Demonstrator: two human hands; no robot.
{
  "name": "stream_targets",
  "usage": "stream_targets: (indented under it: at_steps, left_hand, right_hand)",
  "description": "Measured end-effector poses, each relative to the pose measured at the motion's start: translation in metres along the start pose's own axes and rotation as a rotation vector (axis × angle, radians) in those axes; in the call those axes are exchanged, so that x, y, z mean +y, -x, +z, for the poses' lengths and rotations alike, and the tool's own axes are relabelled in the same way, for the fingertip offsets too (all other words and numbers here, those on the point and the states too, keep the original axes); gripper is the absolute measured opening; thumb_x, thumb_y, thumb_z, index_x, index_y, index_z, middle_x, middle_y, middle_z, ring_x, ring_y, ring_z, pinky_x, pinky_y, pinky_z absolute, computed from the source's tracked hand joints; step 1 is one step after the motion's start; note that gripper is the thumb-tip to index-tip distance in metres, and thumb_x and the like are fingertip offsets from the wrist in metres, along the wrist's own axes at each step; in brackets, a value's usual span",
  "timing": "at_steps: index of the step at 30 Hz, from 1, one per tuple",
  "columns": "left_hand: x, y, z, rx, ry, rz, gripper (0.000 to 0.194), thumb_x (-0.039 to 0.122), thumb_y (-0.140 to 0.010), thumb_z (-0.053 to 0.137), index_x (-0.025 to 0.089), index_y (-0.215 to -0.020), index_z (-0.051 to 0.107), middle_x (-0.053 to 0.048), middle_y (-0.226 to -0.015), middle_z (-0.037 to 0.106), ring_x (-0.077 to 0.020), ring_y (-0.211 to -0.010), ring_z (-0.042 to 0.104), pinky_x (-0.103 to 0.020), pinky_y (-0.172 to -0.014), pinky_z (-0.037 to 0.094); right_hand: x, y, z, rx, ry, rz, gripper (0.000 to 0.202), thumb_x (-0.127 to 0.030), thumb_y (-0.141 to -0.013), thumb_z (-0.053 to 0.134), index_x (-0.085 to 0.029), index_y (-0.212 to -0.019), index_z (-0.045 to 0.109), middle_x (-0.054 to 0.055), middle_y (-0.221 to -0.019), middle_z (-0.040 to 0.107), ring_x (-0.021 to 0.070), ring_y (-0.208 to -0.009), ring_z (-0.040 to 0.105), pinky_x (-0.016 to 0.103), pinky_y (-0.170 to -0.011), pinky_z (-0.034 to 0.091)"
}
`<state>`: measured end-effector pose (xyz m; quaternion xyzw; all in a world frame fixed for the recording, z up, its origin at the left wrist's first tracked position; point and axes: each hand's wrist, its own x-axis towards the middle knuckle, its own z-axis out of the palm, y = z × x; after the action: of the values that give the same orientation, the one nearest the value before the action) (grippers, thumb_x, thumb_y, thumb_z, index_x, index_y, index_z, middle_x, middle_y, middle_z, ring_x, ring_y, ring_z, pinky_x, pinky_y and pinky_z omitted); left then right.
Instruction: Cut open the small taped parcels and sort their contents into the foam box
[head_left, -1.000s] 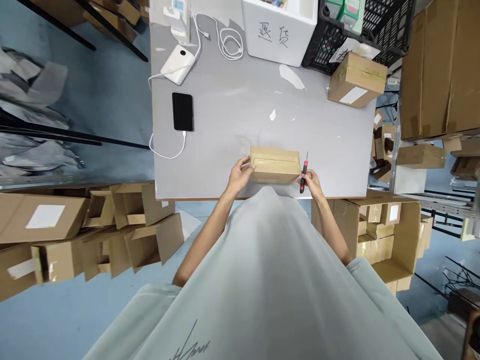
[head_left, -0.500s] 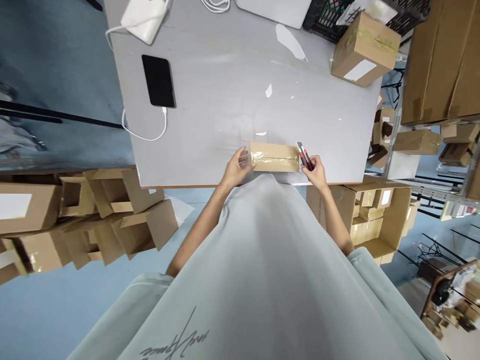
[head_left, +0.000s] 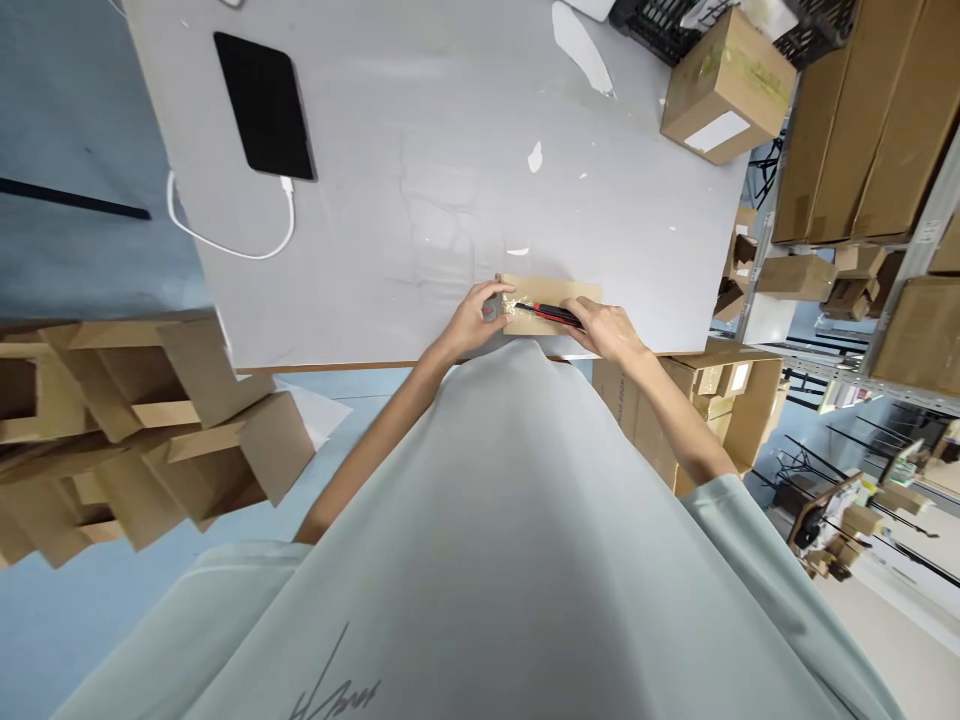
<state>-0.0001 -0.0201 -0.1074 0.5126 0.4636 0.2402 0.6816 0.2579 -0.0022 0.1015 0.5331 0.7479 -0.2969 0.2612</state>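
A small brown cardboard box with shiny clear tape lies at the near edge of the grey table. Curled around its left end, my left hand grips the box between thumb and fingers. My right hand is closed on a red and black box cutter, held low over the box top with its tip pointing left at the tape. Whether the blade has gone into the tape is too small to tell.
A black tablet with a white cable lies left on the table. A taped carton stands back right by a black crate. Open boxes are stacked at left; a large carton stands right, below the table edge.
My right hand has brought the box cutter left from beside the box to over its taped top. My left hand has closed onto the box's left end. The view has shifted.
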Motion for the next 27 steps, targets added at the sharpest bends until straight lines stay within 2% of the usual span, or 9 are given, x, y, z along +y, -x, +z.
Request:
stream_targets:
  at_steps: [8, 18, 24, 27]
  left_hand:
    - [-0.011, -0.006, 0.003, -0.030, 0.082, 0.024, 0.071, 0.053, -0.090, 0.085, 0.028, -0.154, 0.071, -0.015, -0.169, 0.053, -0.0365, -0.159, 0.055, -0.051, -0.126, 0.058]
    - [-0.013, -0.003, 0.005, -0.037, 0.119, 0.047, 0.072, 0.054, -0.091, 0.087, 0.030, -0.156, 0.070, -0.014, -0.170, 0.052, -0.0385, -0.164, 0.050, -0.053, -0.128, 0.056]
    - [-0.015, -0.004, 0.007, -0.017, 0.118, 0.049, 0.072, 0.056, -0.090, 0.088, 0.030, -0.155, 0.071, -0.014, -0.169, 0.053, -0.0388, -0.164, 0.050, -0.051, -0.126, 0.058]
    - [-0.018, -0.005, 0.009, -0.007, 0.095, 0.052, 0.073, 0.057, -0.090, 0.088, 0.030, -0.156, 0.071, -0.015, -0.170, 0.053, -0.0388, -0.163, 0.051, -0.052, -0.125, 0.058]
  right_hand:
    - [-0.032, -0.016, -0.030, -0.140, 0.263, 0.001, 0.044, -0.029, -0.123, 0.037, -0.025, -0.162, 0.057, 0.016, -0.143, 0.075, 0.0310, -0.115, 0.078, 0.034, -0.073, 0.046]
    - [-0.036, -0.020, -0.031, -0.144, 0.354, -0.007, 0.045, -0.022, -0.120, 0.036, -0.026, -0.160, 0.057, 0.017, -0.141, 0.073, 0.0304, -0.108, 0.077, 0.035, -0.075, 0.048]
    - [-0.056, -0.021, -0.042, -0.180, 0.392, -0.051, 0.058, -0.005, -0.112, 0.038, -0.025, -0.164, 0.054, 0.019, -0.142, 0.073, 0.0304, -0.112, 0.075, 0.036, -0.077, 0.050]
    - [-0.067, -0.023, -0.046, -0.195, 0.426, -0.061, 0.060, -0.003, -0.111, 0.038, -0.024, -0.165, 0.054, 0.020, -0.143, 0.073, 0.0304, -0.113, 0.074, 0.036, -0.077, 0.050]
